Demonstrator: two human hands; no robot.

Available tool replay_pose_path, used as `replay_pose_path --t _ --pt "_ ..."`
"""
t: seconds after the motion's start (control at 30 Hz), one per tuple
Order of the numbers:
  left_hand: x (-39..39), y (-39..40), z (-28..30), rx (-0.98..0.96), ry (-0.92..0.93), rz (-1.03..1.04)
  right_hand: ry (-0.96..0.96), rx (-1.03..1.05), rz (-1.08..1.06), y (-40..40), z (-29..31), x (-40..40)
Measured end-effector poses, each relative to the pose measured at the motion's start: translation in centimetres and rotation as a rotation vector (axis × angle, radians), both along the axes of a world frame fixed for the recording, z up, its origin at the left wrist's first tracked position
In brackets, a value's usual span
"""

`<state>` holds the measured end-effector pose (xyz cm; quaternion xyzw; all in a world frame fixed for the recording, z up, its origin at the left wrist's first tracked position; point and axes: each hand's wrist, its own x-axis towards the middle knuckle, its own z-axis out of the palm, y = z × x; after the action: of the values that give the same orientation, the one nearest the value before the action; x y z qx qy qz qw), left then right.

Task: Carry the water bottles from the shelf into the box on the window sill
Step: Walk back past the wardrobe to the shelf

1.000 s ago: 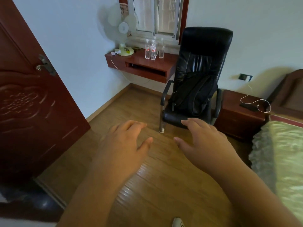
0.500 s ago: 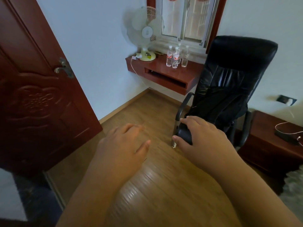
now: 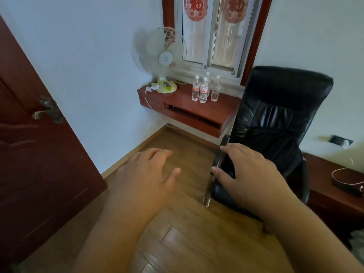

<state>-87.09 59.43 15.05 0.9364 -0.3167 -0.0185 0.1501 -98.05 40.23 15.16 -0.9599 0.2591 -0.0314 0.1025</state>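
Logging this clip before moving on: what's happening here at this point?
A person faces a red-brown wooden wall shelf under a window, where four clear plastic water bottles stand upright beside a pale desk fan. Both hands are empty and held out with loose fingers, the left hand over the wood floor, the right hand in front of a black leather office chair. No bottle is picked up yet.

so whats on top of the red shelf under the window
A cluster of clear water bottles and a pale desk fan stand on the shelf. The black chair hides its right end.
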Motion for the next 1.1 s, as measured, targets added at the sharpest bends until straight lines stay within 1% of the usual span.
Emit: replay_pose_path --t 0.17,0.37,0.57,0.7,0.83,0.93,1.1 --pt "7.9 -1.4 0.2 0.009 -0.009 -0.024 -0.018 0.005 -0.039 -0.9 0.1 6.4" --pt "14.1 -4.3 -0.5 0.043 0.015 -0.024 -0.012 0.017 -0.060 -4.1 -1.3 12.8" --pt "21.0 -8.9 -1.0 0.082 -0.007 0.036 -0.048 0.065 -0.001 -9.6 -2.5 21.0" --pt "25.3 -13.1 0.3 0.087 -0.055 0.082 -0.096 0.082 0.070 -14.2 -1.8 26.9" --pt "29.0 -17.2 1.4 0.025 -0.089 0.140 -0.127 0.067 0.129 -18.7 -0.7 32.3" --pt "31.1 -20.0 1.4 0.010 -0.084 0.158 -0.132 0.053 0.148 -21.5 -0.2 35.2" --pt "34.7 -24.4 1.2 0.030 -0.071 0.143 -0.094 0.065 0.146 -25.2 -0.4 37.9"
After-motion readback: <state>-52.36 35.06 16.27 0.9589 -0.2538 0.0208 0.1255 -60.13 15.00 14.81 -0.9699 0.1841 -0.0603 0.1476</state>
